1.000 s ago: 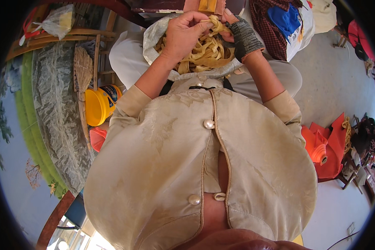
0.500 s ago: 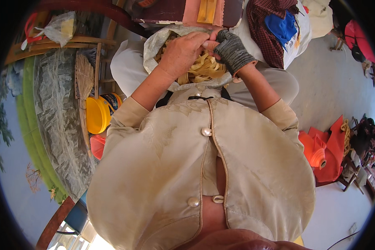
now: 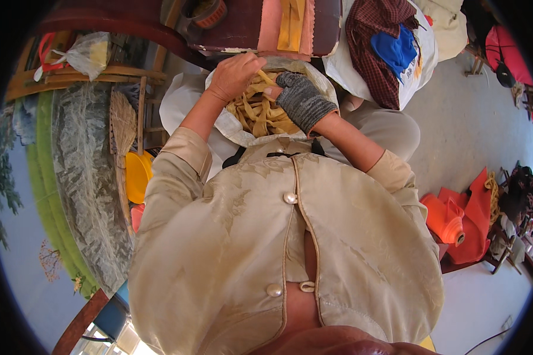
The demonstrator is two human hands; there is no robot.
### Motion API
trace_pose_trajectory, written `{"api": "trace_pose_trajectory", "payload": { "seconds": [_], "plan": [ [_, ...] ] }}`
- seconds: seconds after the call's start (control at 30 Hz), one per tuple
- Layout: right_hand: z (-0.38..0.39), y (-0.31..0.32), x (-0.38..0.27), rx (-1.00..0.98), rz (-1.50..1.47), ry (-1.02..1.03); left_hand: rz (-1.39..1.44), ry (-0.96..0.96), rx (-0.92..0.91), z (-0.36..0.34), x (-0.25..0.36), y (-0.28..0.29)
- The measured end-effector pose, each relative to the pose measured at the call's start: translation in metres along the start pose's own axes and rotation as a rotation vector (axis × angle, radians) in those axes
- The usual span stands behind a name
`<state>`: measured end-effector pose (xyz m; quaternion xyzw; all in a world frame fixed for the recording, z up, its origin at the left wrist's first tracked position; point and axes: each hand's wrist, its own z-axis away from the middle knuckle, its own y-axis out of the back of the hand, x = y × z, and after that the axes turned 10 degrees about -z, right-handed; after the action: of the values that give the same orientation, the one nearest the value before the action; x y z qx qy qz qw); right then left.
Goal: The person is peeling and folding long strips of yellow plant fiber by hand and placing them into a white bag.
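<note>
A white woven sack (image 3: 225, 127) sits open in my lap, full of tangled flat yellowish-tan strips (image 3: 257, 115). At the sack's far left rim, my bare left hand (image 3: 237, 76) is closed on one strip (image 3: 265, 77), which runs from its fingers toward my right hand. My right hand (image 3: 305, 102), in a grey fingerless glove, is over the right part of the sack. Its thumb lies against the strips, and its fingers are curled down and partly hidden; the same strip seems to pass into its grip.
Beyond the sack stands a dark red table (image 3: 237, 38) with a pink cloth, a yellow-brown wooden piece (image 3: 291, 23) and a small round container (image 3: 207, 13). A white bag (image 3: 417, 65) with checked and blue cloth is at right. A straw broom (image 3: 123, 124) and yellow bucket (image 3: 137, 177) stand left.
My hands, close together over the sack before, have moved apart. The left went left and slightly away, the right came down nearer me. A strip now shows between them.
</note>
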<state>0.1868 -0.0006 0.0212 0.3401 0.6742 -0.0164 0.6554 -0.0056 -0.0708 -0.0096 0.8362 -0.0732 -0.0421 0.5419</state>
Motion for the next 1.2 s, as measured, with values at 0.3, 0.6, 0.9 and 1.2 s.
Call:
{"api": "trace_pose_trajectory", "payload": {
  "seconds": [0.3, 0.6, 0.9, 1.2],
  "plan": [
    [-0.044, 0.061, 0.031, 0.18, 0.058, -0.218, 1.513, 0.814, -0.121, -0.052, 0.026, 0.012],
    [-0.076, 0.074, 0.048, 0.098, 0.383, -0.086, 1.038, 0.71, 0.008, -0.071, -0.005, -0.011],
    [-0.091, 0.058, 0.104, -0.05, 0.973, 0.033, 0.3, 0.716, -0.15, -0.085, -0.007, -0.037],
    [-0.033, 0.044, 0.016, 0.384, 0.327, 0.248, 1.071, 0.687, -0.173, -0.03, 0.055, 0.003]
  ]
}}
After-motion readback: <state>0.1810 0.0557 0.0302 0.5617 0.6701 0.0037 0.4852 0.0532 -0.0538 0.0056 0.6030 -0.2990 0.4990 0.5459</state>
